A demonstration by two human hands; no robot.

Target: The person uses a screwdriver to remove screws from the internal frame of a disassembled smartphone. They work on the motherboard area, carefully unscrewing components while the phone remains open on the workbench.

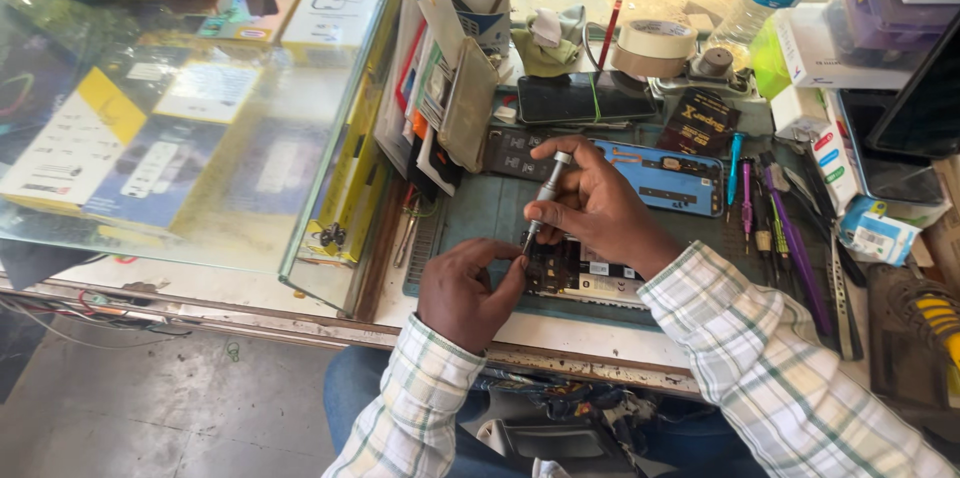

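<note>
Probably phone-repair stall: glass counter (200, 138), tools (790, 228)

Workbench (440, 310) with pale, worn top and chipped front edge. A teal work mat (478, 208) lies on it, bearing the opened phone (585, 273), a blue phone back (668, 176) and two dark phones (585, 98). Tape rolls (652, 48), a row of hand tools (780, 213) and a glass display case (190, 108) also rest on the bench.

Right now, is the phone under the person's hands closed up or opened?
Opened. The phone lies on the mat with its back off, dark internal parts exposed; the right hand holds a screwdriver tip-down on it, the left hand steadying.
</note>
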